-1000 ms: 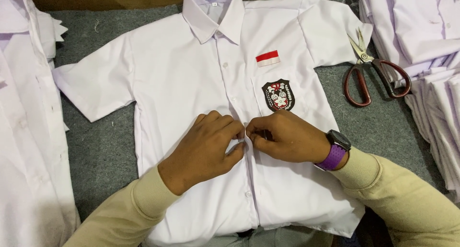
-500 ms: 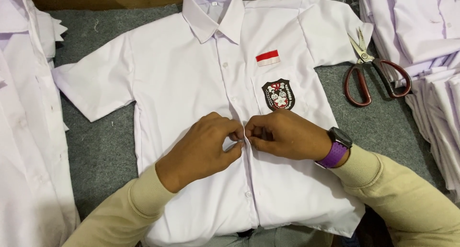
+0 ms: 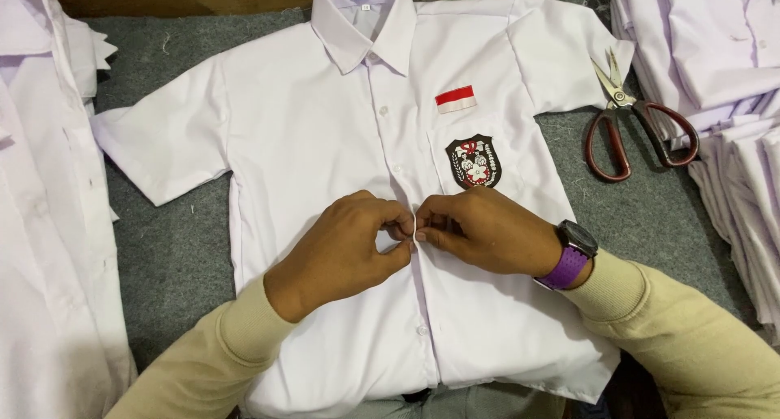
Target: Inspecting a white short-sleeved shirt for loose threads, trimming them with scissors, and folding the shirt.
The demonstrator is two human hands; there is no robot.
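Both hands pinched at placket of white shirt (image 3: 325, 143), mid-front.

Shirt lay flat, front up, on grey felt surface (image 3: 175, 248), collar at top, short sleeves spread out. Left hand (image 3: 341, 248) & right hand (image 3: 487, 228) met fingertip to fingertip at button strip, just below chest pocket w/ dark shield badge (image 3: 473, 160); each gripped a fold of fabric betw. thumb & fingers. Red-and-white patch (image 3: 455, 99) sat above badge. Purple-strapped watch (image 3: 571, 255) on right wrist, beige sleeves on both arms. Red-handled scissors (image 3: 630, 127) lay right of shirt, near sleeve, blades closed. Stacks of white shirts (image 3: 731, 86) at right; more white cloth (image 3: 45, 248) at left.
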